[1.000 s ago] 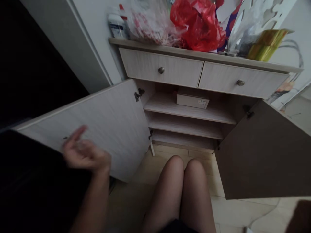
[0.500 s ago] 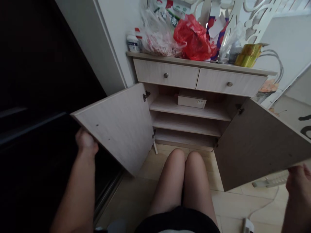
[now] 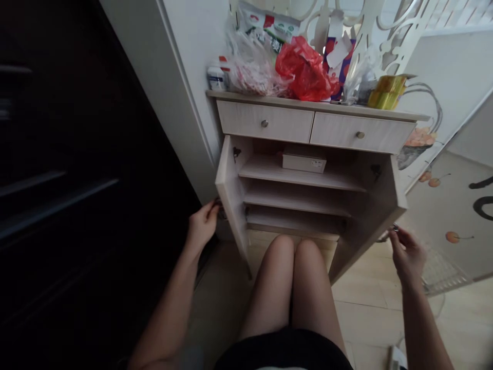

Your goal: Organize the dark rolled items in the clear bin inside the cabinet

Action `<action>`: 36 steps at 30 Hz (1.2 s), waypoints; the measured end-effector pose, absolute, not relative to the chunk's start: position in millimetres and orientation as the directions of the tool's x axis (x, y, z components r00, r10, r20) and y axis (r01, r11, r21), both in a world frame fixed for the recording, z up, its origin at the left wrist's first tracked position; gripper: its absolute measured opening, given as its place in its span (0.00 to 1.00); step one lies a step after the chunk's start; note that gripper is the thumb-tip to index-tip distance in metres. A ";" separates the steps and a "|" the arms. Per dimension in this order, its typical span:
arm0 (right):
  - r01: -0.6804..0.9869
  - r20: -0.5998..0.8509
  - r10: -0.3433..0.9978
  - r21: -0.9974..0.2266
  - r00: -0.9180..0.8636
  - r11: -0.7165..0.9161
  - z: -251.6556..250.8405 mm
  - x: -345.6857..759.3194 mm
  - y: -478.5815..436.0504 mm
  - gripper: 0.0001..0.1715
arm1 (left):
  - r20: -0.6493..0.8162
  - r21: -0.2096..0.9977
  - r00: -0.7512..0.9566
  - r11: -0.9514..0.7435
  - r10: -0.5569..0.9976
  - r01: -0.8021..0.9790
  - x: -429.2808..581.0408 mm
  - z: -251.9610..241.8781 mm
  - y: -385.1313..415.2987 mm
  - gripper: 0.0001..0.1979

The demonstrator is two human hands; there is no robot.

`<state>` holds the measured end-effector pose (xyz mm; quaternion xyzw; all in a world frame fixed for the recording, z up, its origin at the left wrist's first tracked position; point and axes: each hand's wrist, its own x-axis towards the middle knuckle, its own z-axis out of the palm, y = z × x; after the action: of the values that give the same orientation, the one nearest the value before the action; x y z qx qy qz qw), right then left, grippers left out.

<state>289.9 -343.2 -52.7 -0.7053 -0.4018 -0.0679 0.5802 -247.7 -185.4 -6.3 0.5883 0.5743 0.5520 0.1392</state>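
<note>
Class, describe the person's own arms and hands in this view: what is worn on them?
The left arm and right arm are bare, with no sleeves; the left hand and right hand wear no gloves, and no watch or bracelet shows.

The person is wearing black shorts below the cabinet, with a pale strip showing beneath them. Both legs are showing bare, as are the left hand and right hand.

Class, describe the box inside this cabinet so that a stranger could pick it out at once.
Find the two-drawer cabinet with doors open. On the top shelf lies a flat pale box, set apart by a small label at its front right.
</note>
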 end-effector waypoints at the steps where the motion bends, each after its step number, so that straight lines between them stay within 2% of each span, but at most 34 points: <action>1: 0.628 0.550 0.524 -0.778 0.651 0.036 -48.2 279.1 -334.7 0.33 | 0.511 0.780 -0.227 -0.336 0.829 0.528 -235.9 -7.7 -182.6 0.19; 6: 0.561 0.527 0.631 -0.810 0.569 0.170 -29.4 231.5 -283.1 0.31 | 0.564 0.700 -0.066 -0.434 0.823 0.567 -168.7 -9.2 -163.3 0.17; 11: 0.557 0.521 0.662 -0.810 0.539 0.184 -19.2 195.2 -222.8 0.33 | 0.547 0.582 0.085 -0.452 0.833 0.676 -101.8 4.1 -139.2 0.11; 15: 0.584 0.505 0.698 -0.797 0.508 0.152 -11.5 174.0 -177.1 0.30 | 0.486 0.514 0.164 -0.433 0.858 0.740 -59.6 16.7 -113.9 0.13; 25: 0.690 0.489 0.711 -0.724 0.506 0.006 -0.7 152.8 -103.6 0.16 | 0.397 0.456 0.208 -0.389 0.894 0.801 -17.4 30.5 -65.7 0.16; 36: 0.685 0.455 0.724 -0.728 0.519 -0.034 2.6 147.4 -62.5 0.17 | 0.351 0.453 0.212 -0.364 0.912 0.814 4.2 42.6 -42.4 0.16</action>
<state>147.4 -62.5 2.6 -0.7187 -0.4899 0.0198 0.4931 4.2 -42.4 42.6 0.7738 0.5577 0.2883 0.0849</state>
